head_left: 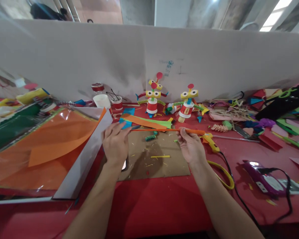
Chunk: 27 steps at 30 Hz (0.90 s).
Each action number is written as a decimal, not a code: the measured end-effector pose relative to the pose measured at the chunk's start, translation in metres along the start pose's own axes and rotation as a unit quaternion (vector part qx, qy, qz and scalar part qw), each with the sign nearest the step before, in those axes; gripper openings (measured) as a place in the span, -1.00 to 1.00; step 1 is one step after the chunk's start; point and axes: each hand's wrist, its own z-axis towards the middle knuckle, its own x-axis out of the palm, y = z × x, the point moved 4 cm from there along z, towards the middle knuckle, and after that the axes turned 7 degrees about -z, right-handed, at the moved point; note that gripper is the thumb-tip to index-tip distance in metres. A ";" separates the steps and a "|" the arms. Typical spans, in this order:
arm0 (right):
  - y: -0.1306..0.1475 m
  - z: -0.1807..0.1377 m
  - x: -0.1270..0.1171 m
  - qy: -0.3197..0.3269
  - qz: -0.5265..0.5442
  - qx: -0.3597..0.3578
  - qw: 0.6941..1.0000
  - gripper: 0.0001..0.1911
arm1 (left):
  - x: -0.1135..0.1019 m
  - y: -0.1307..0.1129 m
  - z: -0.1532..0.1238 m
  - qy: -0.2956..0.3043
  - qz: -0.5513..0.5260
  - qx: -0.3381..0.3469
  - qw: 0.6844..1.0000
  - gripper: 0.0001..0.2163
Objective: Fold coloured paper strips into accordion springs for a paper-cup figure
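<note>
My left hand [116,142] and my right hand [191,146] hold a thin orange paper strip [161,130] stretched level between them, each pinching one end. The strip hangs just above a brown cardboard sheet [154,157] strewn with small paper scraps and a yellow sliver [160,156]. A small green paper spring [150,136] lies under the strip. Cut orange and green paper pieces [149,122] lie just behind it.
Two paper-cup robot figures [152,99] [187,103] stand against the white partition. A yellow glue gun [211,141] with a black cord lies right of my right hand. A purple tool [261,177] sits at the right. Orange sheets in plastic [47,142] fill the left. Paper cups [102,99] stand behind.
</note>
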 end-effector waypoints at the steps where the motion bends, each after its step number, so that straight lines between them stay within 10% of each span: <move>1: -0.001 -0.001 0.002 0.003 0.004 -0.002 1.000 -0.76 | -0.002 -0.006 -0.002 -0.023 0.001 0.009 1.000 -0.73; 12: -0.030 -0.024 0.025 0.186 -0.108 -0.045 0.976 -0.90 | 0.014 -0.048 -0.027 0.001 -0.121 0.209 0.970 -0.75; 27: 0.003 -0.002 -0.003 0.011 -0.055 0.039 0.998 -0.70 | 0.001 -0.037 -0.017 -0.108 0.010 0.173 0.979 -0.86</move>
